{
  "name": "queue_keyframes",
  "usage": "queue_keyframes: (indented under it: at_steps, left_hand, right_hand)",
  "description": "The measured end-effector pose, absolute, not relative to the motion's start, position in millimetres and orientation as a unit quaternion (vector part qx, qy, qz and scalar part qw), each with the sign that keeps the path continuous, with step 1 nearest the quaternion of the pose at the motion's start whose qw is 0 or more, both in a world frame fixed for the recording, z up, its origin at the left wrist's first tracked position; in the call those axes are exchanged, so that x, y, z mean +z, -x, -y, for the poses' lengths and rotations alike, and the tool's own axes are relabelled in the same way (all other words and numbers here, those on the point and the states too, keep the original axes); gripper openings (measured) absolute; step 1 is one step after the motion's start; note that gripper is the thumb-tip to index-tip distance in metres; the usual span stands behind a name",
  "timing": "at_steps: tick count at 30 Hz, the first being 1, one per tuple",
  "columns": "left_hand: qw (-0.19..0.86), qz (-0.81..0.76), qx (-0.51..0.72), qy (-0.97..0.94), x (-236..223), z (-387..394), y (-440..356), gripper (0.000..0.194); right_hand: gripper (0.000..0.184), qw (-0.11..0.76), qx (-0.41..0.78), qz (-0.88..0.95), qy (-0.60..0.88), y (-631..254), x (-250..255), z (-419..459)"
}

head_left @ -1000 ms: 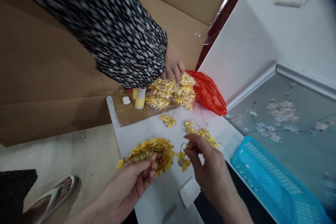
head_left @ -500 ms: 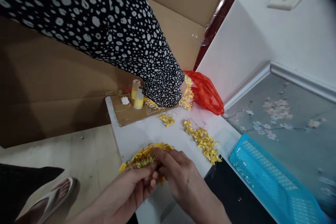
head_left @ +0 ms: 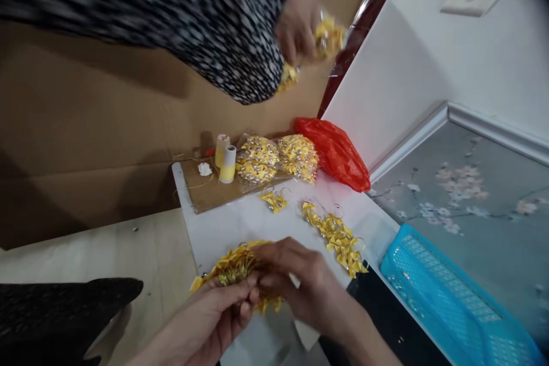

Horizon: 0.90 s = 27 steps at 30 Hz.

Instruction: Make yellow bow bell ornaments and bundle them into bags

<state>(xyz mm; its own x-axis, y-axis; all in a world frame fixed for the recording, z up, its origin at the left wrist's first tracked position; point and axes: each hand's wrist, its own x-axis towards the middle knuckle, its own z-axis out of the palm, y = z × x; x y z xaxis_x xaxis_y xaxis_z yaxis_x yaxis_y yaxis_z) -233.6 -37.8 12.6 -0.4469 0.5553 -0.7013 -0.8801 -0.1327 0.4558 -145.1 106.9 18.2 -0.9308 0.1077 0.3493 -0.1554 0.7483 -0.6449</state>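
Observation:
My left hand (head_left: 218,311) is closed around a bunch of yellow ribbon bows (head_left: 234,269) with silvery beads and gold wire ties gathered in its middle. Against the right side of this bunch, my right hand (head_left: 306,280) has its fingers bent and pinched; what lies between the fingertips is hidden. A small cluster of yellow bows (head_left: 273,200) rests on the white table (head_left: 223,223) beyond my hands. Farther right lies a longer row of yellow bows (head_left: 337,234) with thin wire ends.
Two clear bags of yellow bows (head_left: 257,160) sit by two yellow-and-white spools (head_left: 227,166) on a cardboard piece (head_left: 203,194). A red plastic bag (head_left: 334,151) and blue basket (head_left: 454,303) stand to the right. A co-worker's hand (head_left: 300,17) carries more bows (head_left: 329,40) above.
The co-worker's patterned sleeve and hand have risen from the table with yellow bows, uncovering the two bags. My right hand has shifted slightly right; my left hand keeps hold of the bunch.

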Motion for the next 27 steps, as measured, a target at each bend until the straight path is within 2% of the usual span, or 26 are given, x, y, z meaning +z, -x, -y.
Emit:
queue_keyframes:
  at_steps: [2, 6, 10, 15, 21, 24, 27]
  left_hand:
    - [0.497, -0.456, 0.715, 0.184, 10, 38, 238, 0.025]
    - [0.494, -0.468, 0.711, 0.179, 4, 40, 245, 0.016]
    - [0.488, -0.470, 0.710, 0.190, 3, 44, 247, 0.016]
    - [0.483, -0.470, 0.712, 0.196, 6, 44, 248, 0.019]
    - [0.491, -0.464, 0.715, 0.180, 4, 37, 251, 0.020]
    - [0.497, -0.457, 0.715, 0.182, 3, 34, 249, 0.019]
    - [0.500, -0.442, 0.723, 0.178, 4, 33, 246, 0.020]
  right_hand:
    - [0.021, 0.206, 0.361, 0.904, 0.096, 157, 16, -130]
    - [0.015, 0.215, 0.325, 0.881, 0.268, 196, -2, -174]
    - [0.020, 0.179, 0.321, 0.864, 0.344, 230, -29, -191]
    - [0.022, 0.162, 0.384, 0.845, 0.334, 235, -40, -187]
    - [0.024, 0.196, 0.473, 0.821, 0.251, 201, -4, -181]
    - [0.023, 0.219, 0.477, 0.824, 0.214, 184, 17, -168]
    - [0.014, 0.243, 0.453, 0.841, 0.173, 171, 24, -141]
